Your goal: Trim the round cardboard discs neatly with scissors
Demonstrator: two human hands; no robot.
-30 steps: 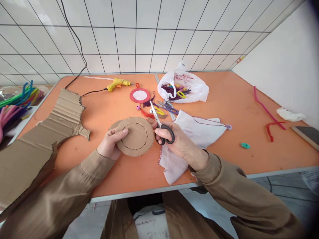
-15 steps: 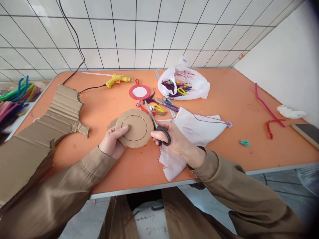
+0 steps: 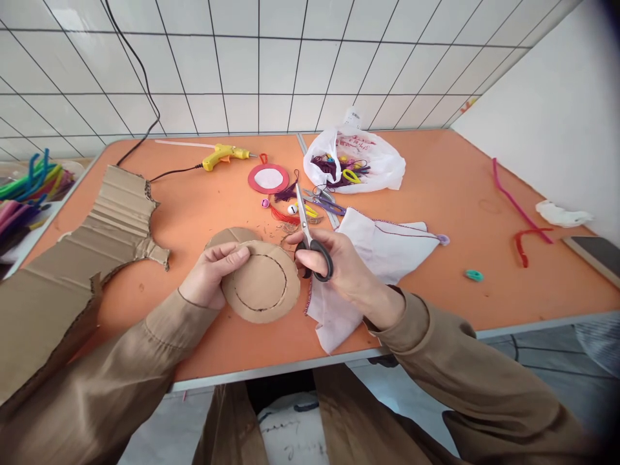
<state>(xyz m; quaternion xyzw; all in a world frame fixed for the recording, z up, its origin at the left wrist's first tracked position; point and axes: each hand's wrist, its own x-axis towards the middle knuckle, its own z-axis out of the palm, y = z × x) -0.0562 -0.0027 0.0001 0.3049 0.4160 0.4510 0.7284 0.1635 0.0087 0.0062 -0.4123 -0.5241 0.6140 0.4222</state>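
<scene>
A round cardboard disc [image 3: 261,282], with a dark dashed circle marked or cut inside its rim, is pinched at its upper left by my left hand [image 3: 212,274]. My right hand [image 3: 338,261] grips black-handled scissors [image 3: 314,258] just right of the disc, blades pointing up and nearly closed. A second cardboard piece [image 3: 233,235] with a rounded edge lies behind the disc. Farther back on the orange table are a red ring with a white centre [image 3: 268,179], small bells, tassels and purple-handled scissors [image 3: 334,205].
Torn cardboard [image 3: 58,278] covers the left side. A yellow glue gun [image 3: 225,155] and its cord lie at the back, near a white plastic bag [image 3: 382,161]. White cloth [image 3: 382,252] lies beside my right hand. Pipe cleaners [image 3: 516,200] and a dark-faced board [image 3: 595,255] are at right.
The disc has come down and tilted, showing more of the second cardboard piece behind it. The scissors have drawn away from its edge and turned more upright, their blades closer together.
</scene>
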